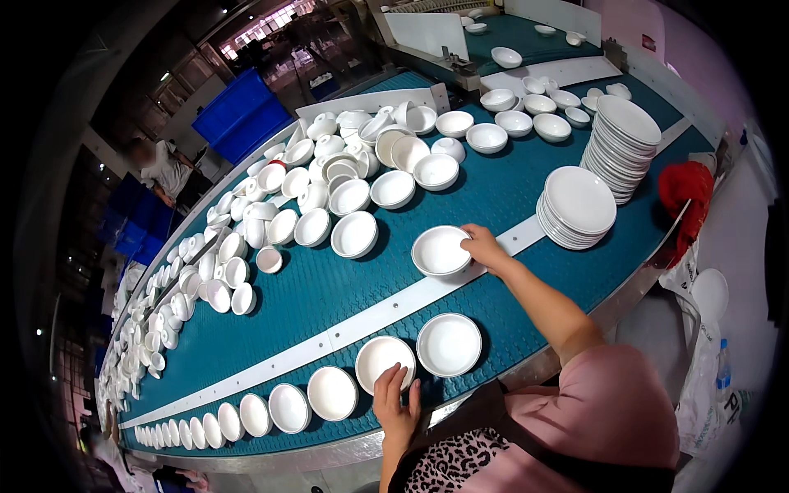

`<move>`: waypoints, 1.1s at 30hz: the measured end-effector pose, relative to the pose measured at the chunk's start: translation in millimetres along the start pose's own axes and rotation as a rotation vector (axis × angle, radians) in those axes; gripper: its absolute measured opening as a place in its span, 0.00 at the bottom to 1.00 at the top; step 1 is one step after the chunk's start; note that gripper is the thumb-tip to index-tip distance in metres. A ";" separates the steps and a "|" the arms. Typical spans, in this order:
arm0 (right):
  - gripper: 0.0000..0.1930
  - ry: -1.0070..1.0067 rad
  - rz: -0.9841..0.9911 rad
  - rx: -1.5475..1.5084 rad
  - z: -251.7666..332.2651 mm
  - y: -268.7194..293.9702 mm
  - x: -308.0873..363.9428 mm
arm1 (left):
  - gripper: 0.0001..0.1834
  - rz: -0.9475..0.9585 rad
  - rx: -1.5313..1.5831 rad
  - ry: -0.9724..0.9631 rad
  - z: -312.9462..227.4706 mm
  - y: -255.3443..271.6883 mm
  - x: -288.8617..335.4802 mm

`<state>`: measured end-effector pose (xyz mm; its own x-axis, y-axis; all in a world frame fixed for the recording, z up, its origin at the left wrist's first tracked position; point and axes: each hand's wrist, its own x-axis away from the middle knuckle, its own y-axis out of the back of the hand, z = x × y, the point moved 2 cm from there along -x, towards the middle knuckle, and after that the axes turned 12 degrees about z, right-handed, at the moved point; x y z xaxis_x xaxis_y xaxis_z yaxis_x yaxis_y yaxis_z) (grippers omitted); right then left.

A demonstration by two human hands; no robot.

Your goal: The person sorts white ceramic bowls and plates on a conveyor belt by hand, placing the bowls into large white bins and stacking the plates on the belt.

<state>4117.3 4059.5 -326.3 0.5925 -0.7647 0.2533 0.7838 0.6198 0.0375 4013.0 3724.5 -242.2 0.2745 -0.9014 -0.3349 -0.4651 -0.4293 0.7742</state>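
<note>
My right hand (485,247) grips the right rim of a white bowl (438,251), which is over the white divider strip (366,324) on the green conveyor belt. My left hand (396,404) is at the near rim of another white bowl (383,362), its fingers apart and partly over the edge; whether it touches the bowl I cannot tell. Just right of that bowl stands a separate white bowl (449,345). Leftward along the near lane runs a single row of several more bowls (332,393).
Beyond the strip, many loose white bowls (351,197) lie heaped and tilted. Two plate stacks, a shorter one (579,201) and a taller one (628,121), stand at the right. A red cloth (685,197) hangs at the belt's edge. A person (160,170) stands far left by blue crates (240,115).
</note>
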 end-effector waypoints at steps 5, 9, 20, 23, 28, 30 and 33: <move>0.20 0.174 -0.301 0.064 48.1 44.0 -99.8 | 0.14 -0.004 -0.002 0.012 -16.2 -18.6 -2.1; 0.22 0.136 -0.449 0.229 66.8 46.1 -150.1 | 0.14 -0.033 -0.043 0.017 -29.1 -32.0 -7.2; 0.25 0.036 -0.108 0.065 31.1 54.9 -164.7 | 0.13 -0.071 0.019 0.151 -57.4 -65.9 -44.9; 0.25 0.048 0.264 -0.075 49.4 57.4 -112.4 | 0.21 -0.076 0.426 0.276 -52.4 -74.7 -67.2; 0.28 0.378 0.942 0.111 82.1 35.9 -18.9 | 0.54 -0.289 1.299 0.355 -54.0 -106.4 -109.9; 0.26 0.412 1.245 0.375 106.2 17.5 18.6 | 0.44 -0.353 1.572 0.520 -54.0 -112.6 -93.7; 0.26 0.294 1.532 0.119 110.8 -8.9 -2.2 | 0.35 -0.492 1.553 0.715 -82.1 -104.5 -54.6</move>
<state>4088.5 4075.2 -220.1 0.8071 0.5863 -0.0696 -0.5872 0.8094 0.0077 4115.8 3823.2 -260.8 0.7005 -0.6694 0.2474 -0.4102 -0.6613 -0.6280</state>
